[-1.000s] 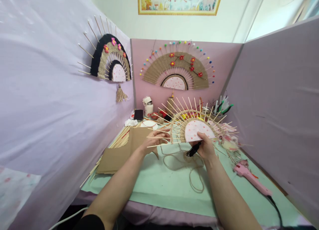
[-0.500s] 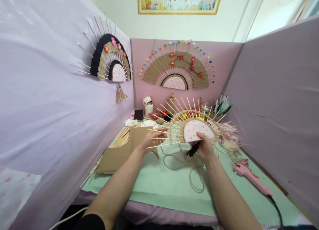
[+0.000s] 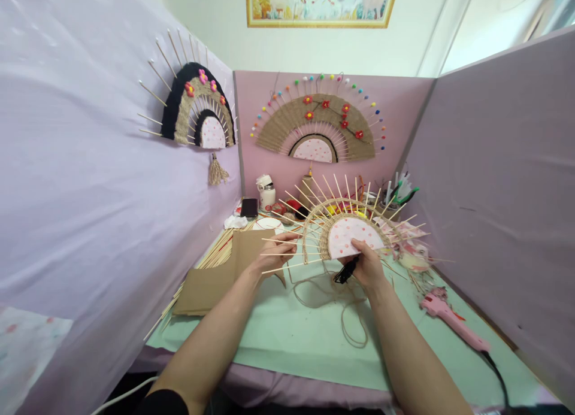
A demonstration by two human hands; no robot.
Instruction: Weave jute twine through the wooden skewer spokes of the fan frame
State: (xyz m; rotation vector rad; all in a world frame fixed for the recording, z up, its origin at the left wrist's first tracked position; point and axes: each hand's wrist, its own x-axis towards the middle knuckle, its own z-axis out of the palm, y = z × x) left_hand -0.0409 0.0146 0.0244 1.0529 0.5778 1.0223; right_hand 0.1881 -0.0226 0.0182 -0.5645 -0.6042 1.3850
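Note:
My right hand (image 3: pixel 368 266) grips a half-round woven fan (image 3: pixel 354 236) by its lower edge, with the thumb on the white half-circle with pink dots and the fingers behind. Thin wooden sticks radiate from the fan, with jute twine woven round them in an inner band and a thin outer arc. A black tassel (image 3: pixel 345 270) hangs beside my right palm. At the fan's left end, my left hand (image 3: pixel 279 250) has its fingers bent together among the stick tips. Jute twine (image 3: pixel 309 301) runs down from it and lies in loose loops on the table; the fingertips are partly hidden.
Brown cardboard (image 3: pixel 206 289) lies left over a bundle of sticks (image 3: pixel 218 250). A pink glue gun (image 3: pixel 453 322) with a black cord lies right. A phone (image 3: pixel 249 207), white bottle (image 3: pixel 266 193) and twine cone (image 3: pixel 307 190) stand behind. Two finished fans hang on the partitions.
The fan has tilted slightly, its left end dropping a little. My left hand has shifted slightly left and its fingers have drawn closer together. My right hand keeps its grip.

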